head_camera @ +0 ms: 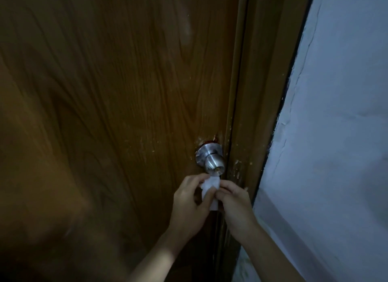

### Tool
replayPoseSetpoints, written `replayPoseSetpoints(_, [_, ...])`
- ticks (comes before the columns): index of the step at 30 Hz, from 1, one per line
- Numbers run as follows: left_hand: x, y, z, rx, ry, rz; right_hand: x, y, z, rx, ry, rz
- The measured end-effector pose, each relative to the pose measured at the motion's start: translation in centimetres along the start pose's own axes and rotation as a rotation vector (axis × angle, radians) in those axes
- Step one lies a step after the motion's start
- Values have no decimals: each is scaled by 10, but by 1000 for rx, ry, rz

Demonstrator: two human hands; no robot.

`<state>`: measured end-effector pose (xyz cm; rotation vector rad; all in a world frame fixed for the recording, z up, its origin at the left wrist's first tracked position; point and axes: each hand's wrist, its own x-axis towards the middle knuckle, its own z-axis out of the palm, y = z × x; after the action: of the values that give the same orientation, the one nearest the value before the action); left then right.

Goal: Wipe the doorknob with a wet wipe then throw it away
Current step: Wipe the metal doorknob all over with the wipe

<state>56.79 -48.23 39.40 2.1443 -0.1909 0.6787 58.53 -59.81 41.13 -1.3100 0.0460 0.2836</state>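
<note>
Wet wipe (210, 188) pinched between fingers (206, 195) of left hand (189, 204) and right hand (235, 206), both closed on it, just below doorknob (214, 163); likely light, limp, damp; best bunched into a pad; knob looks smooth, hard, slippery; door frame (249, 134) close right of fingers; open door (105, 113) face left.

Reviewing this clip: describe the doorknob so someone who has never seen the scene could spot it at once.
Start at the brown wooden door and follow its right edge down beside the frame. The doorknob sits just above both hands, which share a white wet wipe. It is the only shiny silver metal here, a round knob on a circular plate.
</note>
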Motion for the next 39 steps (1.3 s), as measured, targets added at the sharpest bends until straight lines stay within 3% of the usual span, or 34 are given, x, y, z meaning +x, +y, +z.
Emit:
replayPoseSetpoints(4, [-4, -3, -6, -66, 51, 68, -6, -8, -6, -3, -95, -85])
replayPoseSetpoints(9, [14, 5, -12, -53, 276, 128, 4, -15, -11, -484, 218, -487])
replayPoseSetpoints(12, [35, 13, -5, 11, 244, 157, 14, -17, -10, -645, 199, -614])
replayPoseSetpoints(16, [46, 6, 12, 318, 106, 206, 20, -12, -7, -673, 82, -662])
replayPoseSetpoints(19, [45, -8, 19, 472, 130, 281, 23, -10, -8, -645, 112, -677])
replayPoseSetpoints(24, [38, -17, 27, 386, 272, 231, 27, -9, -8, -643, 162, -649])
replayPoseSetpoints(32, [24, -13, 32, 159, 355, 18, 27, -9, -7, -537, 159, -524])
replayPoseSetpoints(38, [14, -29, 20, 114, 125, -92, 27, -11, -9, -532, 131, -477])
replayPoseSetpoints(39, [15, -29, 15, 84, 151, -125, 27, -12, -10, -543, 129, -474])
